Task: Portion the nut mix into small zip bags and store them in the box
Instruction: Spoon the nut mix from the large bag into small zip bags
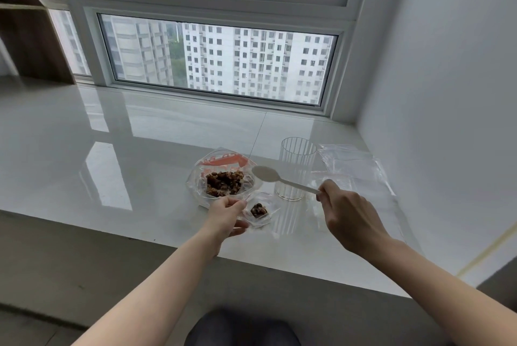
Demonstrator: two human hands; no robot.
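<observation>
Right hand [351, 220], fingers curled round the handle end of a pale spoon [281, 178]; the spoon's long axis runs from that hand up and to the left, its empty bowl hanging over the near right edge of the large open bag of nut mix [225, 182]; left hand [225, 215] pinches the left edge of a small zip bag [260, 211] holding a little mix, just right of its fingertips, between the two hands; a ribbed clear glass [296, 168] stands just beyond the right hand, with flat empty bags [355, 169] to its right.
</observation>
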